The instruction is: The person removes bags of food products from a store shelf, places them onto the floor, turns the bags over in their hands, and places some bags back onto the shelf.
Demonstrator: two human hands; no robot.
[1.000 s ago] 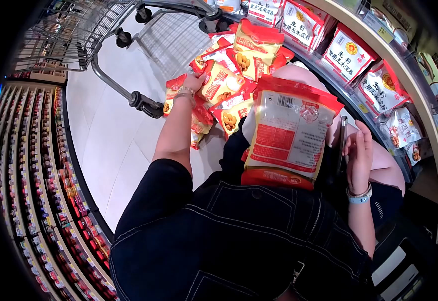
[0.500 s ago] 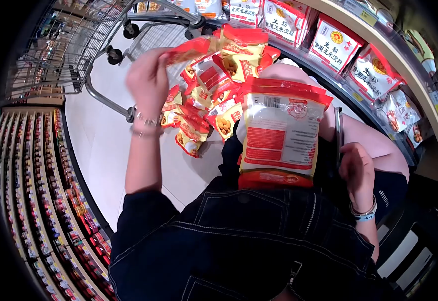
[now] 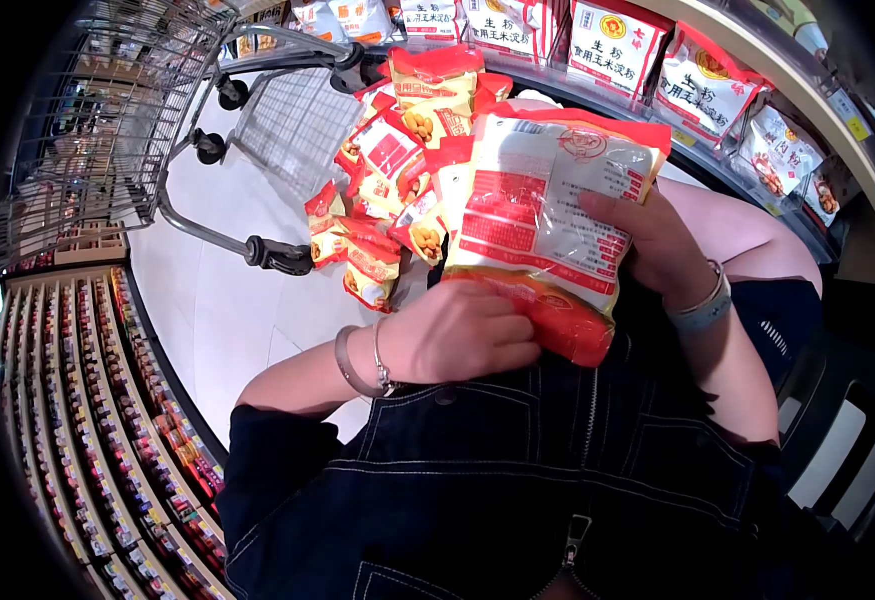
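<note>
A red, white and yellow food packet (image 3: 547, 215) is tilted over my lap, its printed panel toward me. My right hand (image 3: 652, 240) grips its right side, thumb across the front and the other fingers hidden behind. At the packet's lower left edge, my left hand (image 3: 472, 335) is closed with curled fingers; its fingertips are partly hidden against the red bottom band. Beyond the packet, a loose pile of similar red and yellow packets (image 3: 387, 165) lies on the floor, some showing pictures of brown nuggets.
A wire shopping cart (image 3: 107, 130) stands at the upper left, its wheels (image 3: 282, 255) near the pile. Shelving (image 3: 557, 85) with white starch bags (image 3: 612, 45) curves along the upper right. Shelves of small jars (image 3: 107, 400) fill the left. A dark slotted object (image 3: 837, 460) is at the lower right.
My left hand has come back from the pile, where it held a packet, to the lap packet's lower edge. My right hand has risen from beside my thigh and taken hold of the lap packet, now tilted.
</note>
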